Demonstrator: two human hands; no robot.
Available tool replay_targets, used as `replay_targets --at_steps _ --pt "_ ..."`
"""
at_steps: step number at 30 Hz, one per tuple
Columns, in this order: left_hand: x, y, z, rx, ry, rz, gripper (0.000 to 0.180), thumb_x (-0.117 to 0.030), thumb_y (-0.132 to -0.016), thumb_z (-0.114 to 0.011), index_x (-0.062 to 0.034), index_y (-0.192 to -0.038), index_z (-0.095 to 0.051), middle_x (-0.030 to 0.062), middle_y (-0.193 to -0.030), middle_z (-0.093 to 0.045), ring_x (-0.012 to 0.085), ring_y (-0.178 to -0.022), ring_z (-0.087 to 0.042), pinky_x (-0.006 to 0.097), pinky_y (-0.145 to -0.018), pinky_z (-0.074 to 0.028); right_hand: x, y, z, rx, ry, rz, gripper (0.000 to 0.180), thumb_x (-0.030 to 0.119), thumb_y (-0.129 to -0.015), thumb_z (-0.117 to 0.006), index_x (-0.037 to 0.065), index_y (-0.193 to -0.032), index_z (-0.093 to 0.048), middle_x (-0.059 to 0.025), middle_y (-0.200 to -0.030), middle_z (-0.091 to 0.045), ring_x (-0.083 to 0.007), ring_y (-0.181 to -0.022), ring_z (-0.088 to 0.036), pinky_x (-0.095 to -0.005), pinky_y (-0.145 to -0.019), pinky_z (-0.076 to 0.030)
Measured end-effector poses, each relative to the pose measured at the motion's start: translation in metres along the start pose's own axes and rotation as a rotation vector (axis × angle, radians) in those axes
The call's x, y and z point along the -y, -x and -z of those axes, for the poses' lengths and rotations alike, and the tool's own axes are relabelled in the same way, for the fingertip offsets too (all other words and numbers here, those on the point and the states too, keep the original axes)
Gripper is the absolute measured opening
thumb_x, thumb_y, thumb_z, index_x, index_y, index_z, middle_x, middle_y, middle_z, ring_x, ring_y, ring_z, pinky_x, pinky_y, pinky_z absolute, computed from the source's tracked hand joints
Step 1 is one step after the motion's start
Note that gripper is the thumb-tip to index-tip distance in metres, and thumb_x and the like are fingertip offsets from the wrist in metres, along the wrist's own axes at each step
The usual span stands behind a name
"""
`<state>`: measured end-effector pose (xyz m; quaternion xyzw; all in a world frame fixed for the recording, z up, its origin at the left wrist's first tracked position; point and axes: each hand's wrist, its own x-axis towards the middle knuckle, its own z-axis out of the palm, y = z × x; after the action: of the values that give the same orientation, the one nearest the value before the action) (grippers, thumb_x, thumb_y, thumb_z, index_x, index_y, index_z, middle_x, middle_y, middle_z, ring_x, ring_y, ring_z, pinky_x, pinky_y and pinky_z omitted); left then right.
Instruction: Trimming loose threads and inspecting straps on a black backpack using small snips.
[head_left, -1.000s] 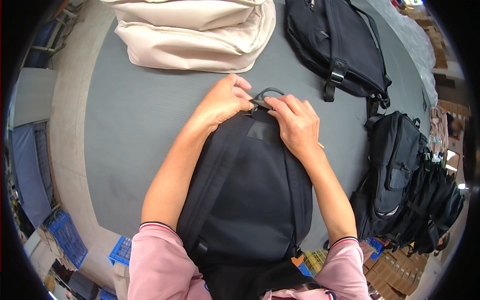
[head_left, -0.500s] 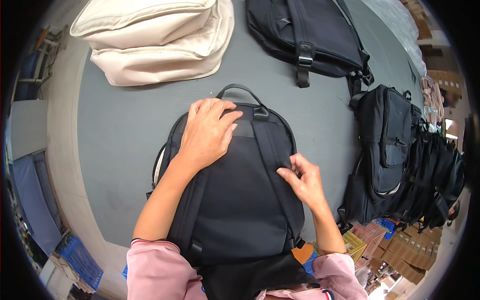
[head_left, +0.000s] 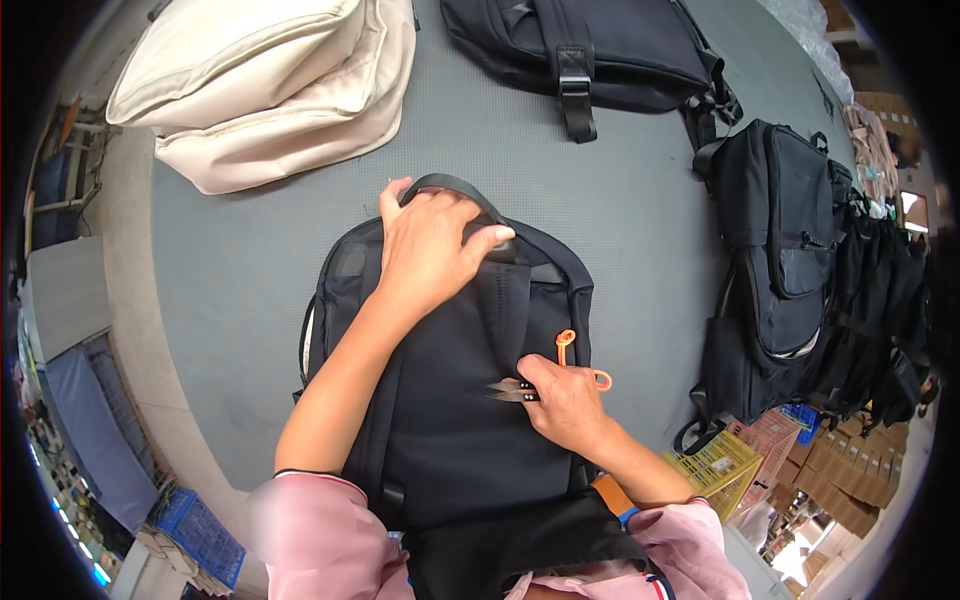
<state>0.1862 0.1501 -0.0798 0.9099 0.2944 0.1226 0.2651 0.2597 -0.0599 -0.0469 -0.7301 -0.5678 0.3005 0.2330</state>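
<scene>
A black backpack (head_left: 450, 440) lies in front of me with its strap side up and its top handle (head_left: 455, 185) pointing away. My left hand (head_left: 430, 245) is at the bag's top edge, its fingers curled over the edge by the handle and its thumb beside the handle's right end. My right hand (head_left: 568, 400) is closed round a small pair of scissors (head_left: 512, 393). Their metal blades point left above the back panel, and the orange finger loops stick out behind the hand. The right shoulder strap (head_left: 508, 310) runs down to my right fingers; whether they grip it is hidden.
Cream bags (head_left: 270, 100) are stacked at the far left of the grey table (head_left: 240, 330). Another black backpack (head_left: 630, 60) lies at the far side. More black backpacks (head_left: 770, 240) stand along the right edge. Beyond it are a yellow crate (head_left: 715, 465) and cardboard boxes (head_left: 850, 470).
My right hand has moved left and down, and the scissors now show in it. My left hand has shifted right, to the handle. The whole view has turned slightly.
</scene>
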Motion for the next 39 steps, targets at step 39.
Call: replay_targets --at_steps 39 --pt "0.021 0.125 0.041 -0.123 0.504 0.42 0.034 -0.02 -0.085 -0.066 0.0034 -0.108 -0.058 0.0153 -0.074 -0.063 0.0232 -0.063 -0.06 0.034 -0.06 -0.046 -0.019 0.025 0.034 -0.039 -0.397 -0.243 0.033 0.014 -0.074 -0.077 0.003 -0.073 -0.046 -0.0044 -0.053 -0.036 -0.0151 -0.047 -0.032 -0.0291 -0.046 -0.031"
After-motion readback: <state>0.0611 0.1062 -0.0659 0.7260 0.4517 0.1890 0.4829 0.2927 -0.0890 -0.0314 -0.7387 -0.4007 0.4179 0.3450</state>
